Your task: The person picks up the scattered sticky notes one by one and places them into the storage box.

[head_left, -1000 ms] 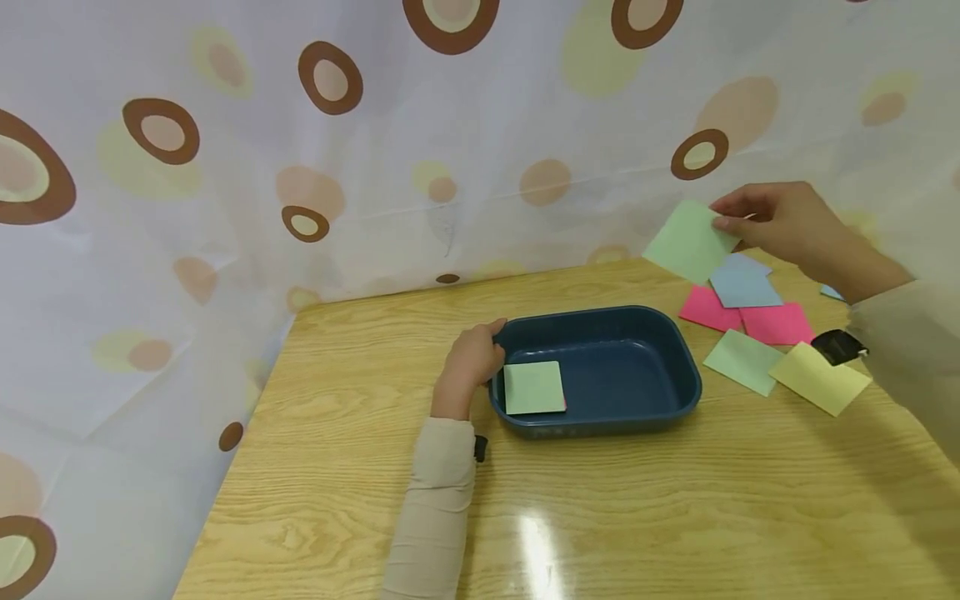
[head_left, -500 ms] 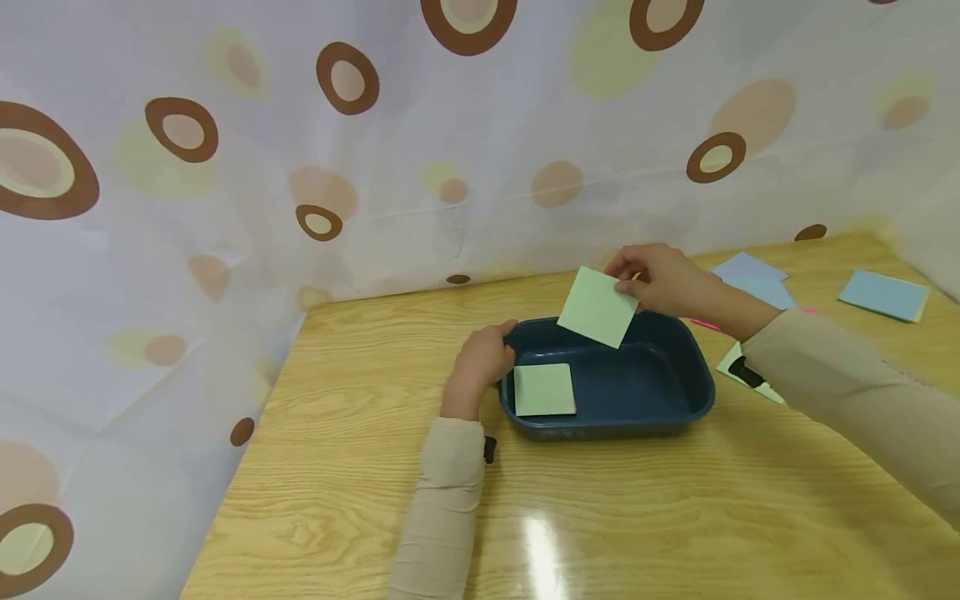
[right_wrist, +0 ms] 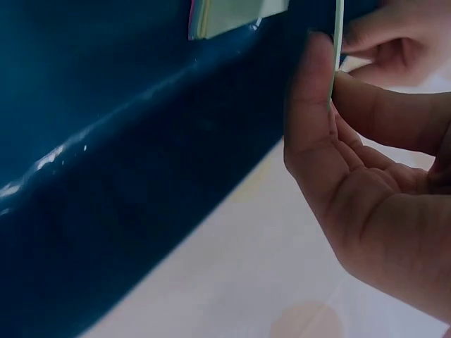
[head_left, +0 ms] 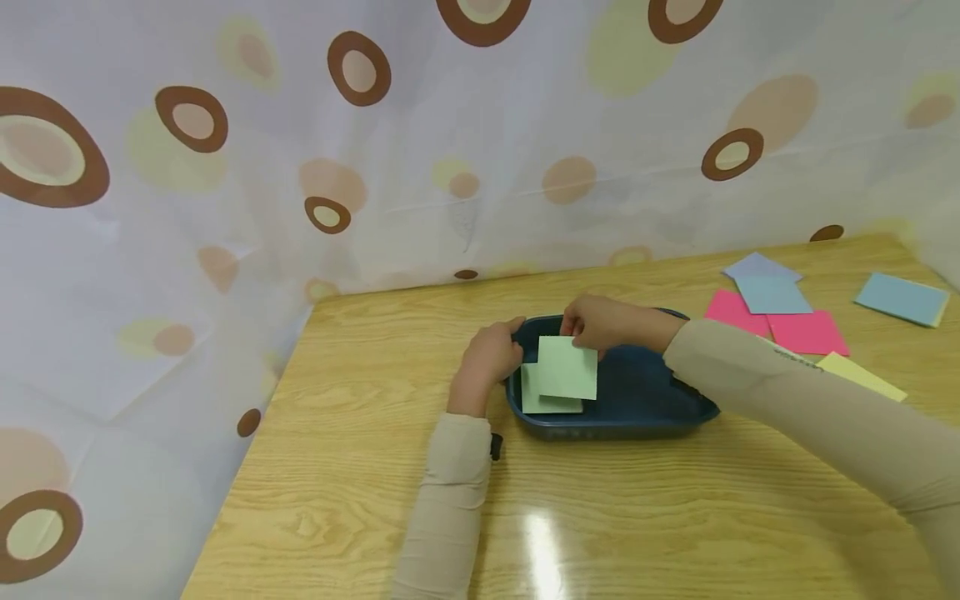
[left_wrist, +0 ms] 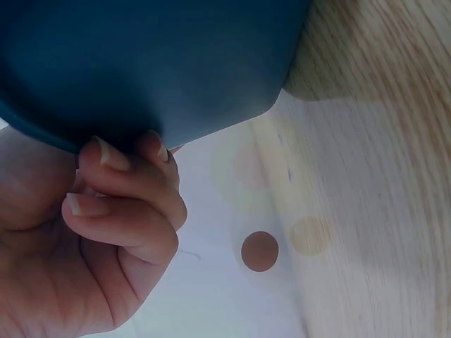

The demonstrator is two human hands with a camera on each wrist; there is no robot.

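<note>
A dark blue plastic tray (head_left: 637, 392) stands on the table. My left hand (head_left: 487, 358) grips its left rim; in the left wrist view the curled fingers (left_wrist: 127, 218) touch the tray's edge. Between thumb and fingers, my right hand (head_left: 596, 321) pinches a pale green sticky note (head_left: 568, 368) over the tray's left half. Seen edge-on in the right wrist view, that note (right_wrist: 337, 42) looks thin. Below and partly behind it, a small stack of sticky notes (head_left: 551, 405) lies in the tray's left end, green on top with a pink edge showing (right_wrist: 192, 21).
Right of the tray lie pink notes (head_left: 813, 332), a blue note (head_left: 776, 295), a lilac note (head_left: 757, 266) and a yellow note (head_left: 862, 377), partly behind the right sleeve. A blue pad (head_left: 902, 298) lies farther right. A patterned curtain (head_left: 420, 150) hangs behind the wooden table (head_left: 360, 483).
My right hand has carried the green note leftward and down from the loose notes to the tray's left half. My left hand still grips the rim.
</note>
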